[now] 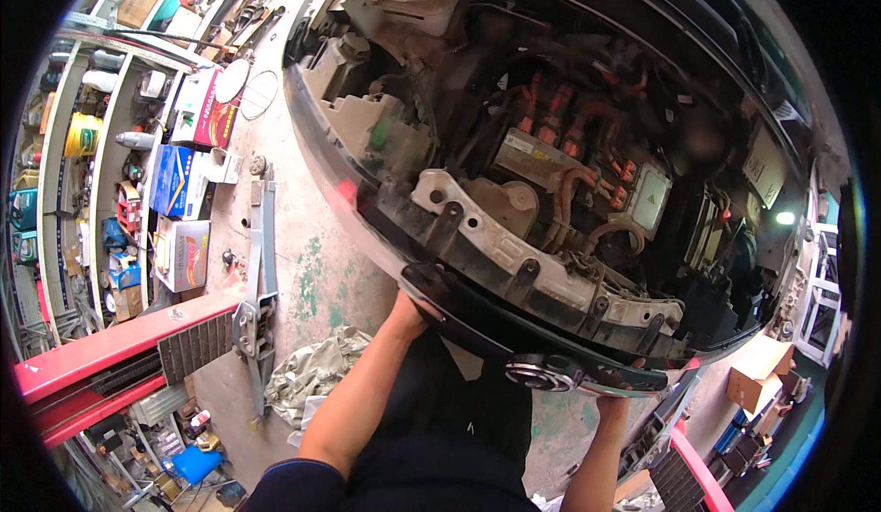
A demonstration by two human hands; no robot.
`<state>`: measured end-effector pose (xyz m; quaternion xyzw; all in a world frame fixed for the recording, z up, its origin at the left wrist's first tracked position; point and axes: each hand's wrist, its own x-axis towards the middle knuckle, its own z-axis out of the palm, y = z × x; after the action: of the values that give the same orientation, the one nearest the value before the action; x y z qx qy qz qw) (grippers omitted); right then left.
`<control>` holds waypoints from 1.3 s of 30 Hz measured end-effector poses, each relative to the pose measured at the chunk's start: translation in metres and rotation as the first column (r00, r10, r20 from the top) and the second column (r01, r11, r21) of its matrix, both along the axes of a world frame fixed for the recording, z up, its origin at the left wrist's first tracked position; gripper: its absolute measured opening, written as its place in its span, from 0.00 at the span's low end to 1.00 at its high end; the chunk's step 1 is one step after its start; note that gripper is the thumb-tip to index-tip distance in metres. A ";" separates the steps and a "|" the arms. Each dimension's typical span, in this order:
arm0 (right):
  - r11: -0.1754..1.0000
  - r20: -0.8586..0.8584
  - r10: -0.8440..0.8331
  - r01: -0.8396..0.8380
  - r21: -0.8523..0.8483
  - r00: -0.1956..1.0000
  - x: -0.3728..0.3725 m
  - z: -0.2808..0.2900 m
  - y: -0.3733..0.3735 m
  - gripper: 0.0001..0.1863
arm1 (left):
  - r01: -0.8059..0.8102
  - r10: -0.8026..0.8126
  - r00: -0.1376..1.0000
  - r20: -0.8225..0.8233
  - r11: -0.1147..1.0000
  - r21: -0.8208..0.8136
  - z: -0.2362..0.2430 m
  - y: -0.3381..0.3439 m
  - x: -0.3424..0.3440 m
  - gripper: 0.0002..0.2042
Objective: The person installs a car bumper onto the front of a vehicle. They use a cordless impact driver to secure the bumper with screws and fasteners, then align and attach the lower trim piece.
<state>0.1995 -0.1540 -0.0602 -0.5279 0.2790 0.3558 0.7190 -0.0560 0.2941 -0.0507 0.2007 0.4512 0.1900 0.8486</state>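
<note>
My left hand (411,312) grips the left end of a glossy black trim panel (463,307) with a chrome emblem (539,372) at the car's front. My right hand (613,406) holds the underside of its right end, fingers mostly hidden. Behind the panel are a bumper (367,228), a pale, dirty crossmember (482,237) with dark brackets and the open engine bay, holding a silver box (537,156) and orange cables (574,113). My dark-clothed body shows below the panel.
Red lift arms (119,347) lie at lower left and lower right. Crumpled pale cloth (307,374) is on the floor (321,273). Crowded shelving (87,163) with boxes runs along the left. Cardboard boxes (748,379) stand at right, near a white frame (814,301).
</note>
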 end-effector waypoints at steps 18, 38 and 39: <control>0.442 0.399 0.876 -0.780 -0.443 0.271 -0.189 0.293 0.296 0.13 | 0.435 -0.360 0.891 -0.276 0.852 0.292 0.058 0.020 0.011 0.11; 0.569 0.453 0.819 -0.395 -0.722 0.352 -0.135 0.308 0.355 0.10 | 0.513 -0.465 0.852 -0.241 0.646 0.566 0.007 0.015 0.012 0.26; 0.568 0.455 0.820 -0.397 -0.720 0.348 -0.136 0.313 0.359 0.10 | 0.484 -0.438 0.869 -0.230 0.657 0.578 0.008 0.014 0.010 0.27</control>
<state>0.0633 0.2053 0.2529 -0.8514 -0.1981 0.2670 0.4058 -0.0459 0.3076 -0.0431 0.5817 0.3270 0.0983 0.7383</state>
